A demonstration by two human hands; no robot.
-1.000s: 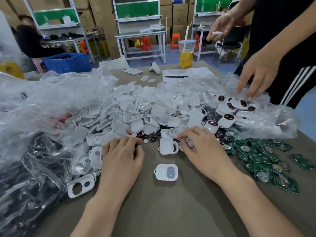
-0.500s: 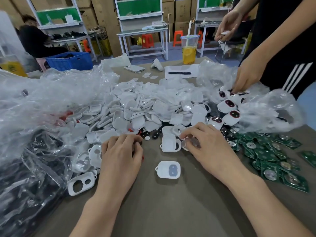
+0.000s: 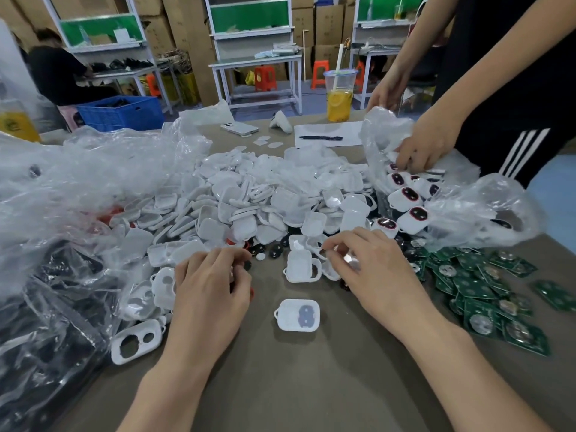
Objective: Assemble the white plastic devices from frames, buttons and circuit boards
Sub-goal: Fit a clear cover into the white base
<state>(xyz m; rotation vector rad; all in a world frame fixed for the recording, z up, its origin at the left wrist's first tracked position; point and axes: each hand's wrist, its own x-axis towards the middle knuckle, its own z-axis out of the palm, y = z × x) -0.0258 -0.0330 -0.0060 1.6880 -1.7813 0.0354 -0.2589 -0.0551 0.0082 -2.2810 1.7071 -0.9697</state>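
Brown counter (image 3: 311,385), workshop shelving behind. Left hand (image 3: 212,285): curled, knuckles up, at edge of white frame pile (image 3: 249,198); grip hidden, cannot tell. Between hands: shell with grey insert (image 3: 297,315), flat on counter. Right hand (image 3: 374,275): pinching small part (image 3: 323,252) beside upturned frame (image 3: 300,266). Far right: green circuit boards (image 3: 477,288).

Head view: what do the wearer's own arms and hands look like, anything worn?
Left hand and right hand are bare: no gloves, rings, watch or bands. Left forearm and right forearm are bare to the bottom edge, no sleeve in view.
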